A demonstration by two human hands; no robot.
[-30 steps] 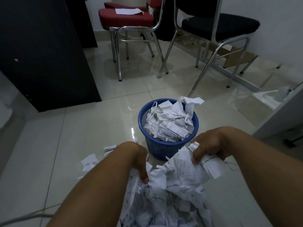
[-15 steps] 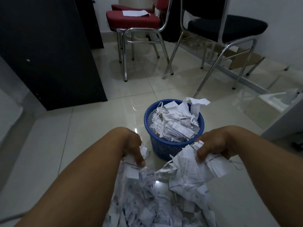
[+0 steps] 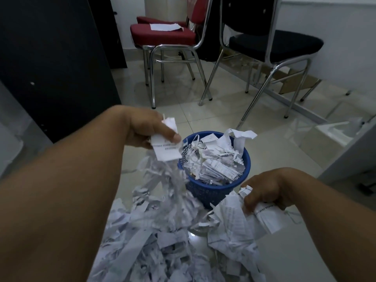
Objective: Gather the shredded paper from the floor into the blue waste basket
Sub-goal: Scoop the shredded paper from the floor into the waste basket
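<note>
The blue waste basket (image 3: pixel 205 192) stands on the tiled floor, heaped with white shredded paper. A big pile of shredded paper (image 3: pixel 154 247) lies on the floor in front of it, close to me. My left hand (image 3: pixel 146 129) is raised beside the basket's left rim, shut on a bunch of paper strips that trail down blurred toward the pile. My right hand (image 3: pixel 266 188) sits lower, to the right of the basket, shut on a clump of printed strips at the pile's right edge.
A red chair (image 3: pixel 162 35) with a paper sheet on its seat and a black chair (image 3: pixel 274 45) stand behind the basket on chrome legs. A dark cabinet (image 3: pixel 50 58) fills the left. A white ledge (image 3: pixel 350 143) juts in from the right.
My left hand has lifted up and forward from the pile to the basket's left rim, pulling strips with it. My right hand stays low, still gripping paper.
</note>
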